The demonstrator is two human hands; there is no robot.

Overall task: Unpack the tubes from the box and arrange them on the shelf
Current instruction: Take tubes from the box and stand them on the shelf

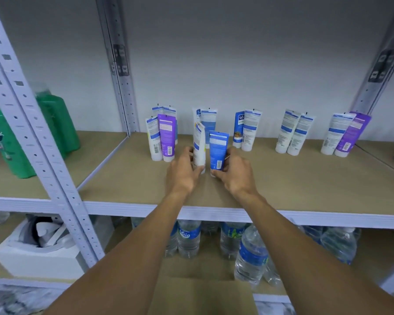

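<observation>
My left hand (183, 169) grips a white tube (199, 148) that stands cap down on the brown shelf board (293, 178), leaning slightly. Right beside it my right hand (235, 171) grips a blue tube (218, 149), also cap down on the board. Behind them, along the back wall, more tubes stand in groups: white and purple ones at the left (163, 135), a white and blue pair in the middle (206, 120), another pair (247, 130), two white ones (292, 133), and a white and purple pair at the far right (345, 135). A cardboard box flap (203, 294) shows at the bottom, between my forearms.
Green shampoo bottles (55, 123) stand in the neighbouring bay at the left, behind a perforated grey upright (39, 142). Water bottles (250, 253) fill the shelf below. A white foam box (37, 253) sits at the lower left.
</observation>
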